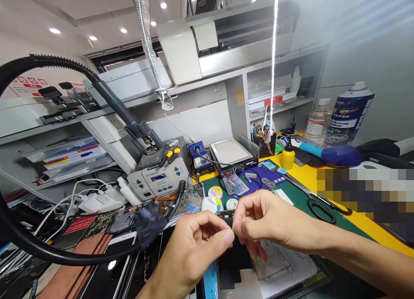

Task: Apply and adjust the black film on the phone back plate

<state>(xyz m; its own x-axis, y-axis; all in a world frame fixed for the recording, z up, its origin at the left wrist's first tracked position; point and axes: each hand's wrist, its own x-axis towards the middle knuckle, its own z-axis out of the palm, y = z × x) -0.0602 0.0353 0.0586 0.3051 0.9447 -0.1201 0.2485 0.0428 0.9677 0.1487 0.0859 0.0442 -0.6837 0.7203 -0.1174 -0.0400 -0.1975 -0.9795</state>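
Observation:
My left hand [190, 251] and my right hand [268, 221] meet at the fingertips low in the middle of the view. Between them they pinch a small dark part [227, 217], mostly hidden by the fingers, so what it is cannot be told. Under the hands lie a dark phone-shaped piece [231, 264] and a clear plastic frame [284, 264] on the green mat [291, 191].
Black scissors [318, 202] lie on the mat to the right. A grey soldering station [158, 178], a hot plate [231, 154] and a yellow bottle [287, 157] stand behind. A black flexible hose [48, 251] curves at left over phone parts and chargers. A spray can [349, 113] stands at the back right.

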